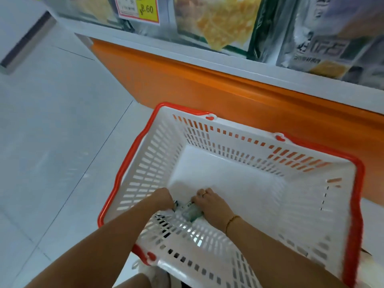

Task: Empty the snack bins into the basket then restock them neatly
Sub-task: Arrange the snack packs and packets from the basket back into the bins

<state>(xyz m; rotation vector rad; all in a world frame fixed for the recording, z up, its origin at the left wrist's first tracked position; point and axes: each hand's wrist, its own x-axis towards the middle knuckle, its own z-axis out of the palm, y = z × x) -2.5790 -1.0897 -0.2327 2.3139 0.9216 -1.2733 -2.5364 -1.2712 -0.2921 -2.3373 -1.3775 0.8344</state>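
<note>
Both hands low inside white basket, by near wall. Left hand clenched on one end of small greenish packet; right hand curled round other end. Stocked snack bins above.

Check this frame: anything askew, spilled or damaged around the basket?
Nothing stands out. The basket stands beside the orange shelf base, handles folded down, no visible cracks. The left hand and right hand grip a small packet by its near wall. No spillage visible on the floor.

One basket, two hands, one packet inside
</note>
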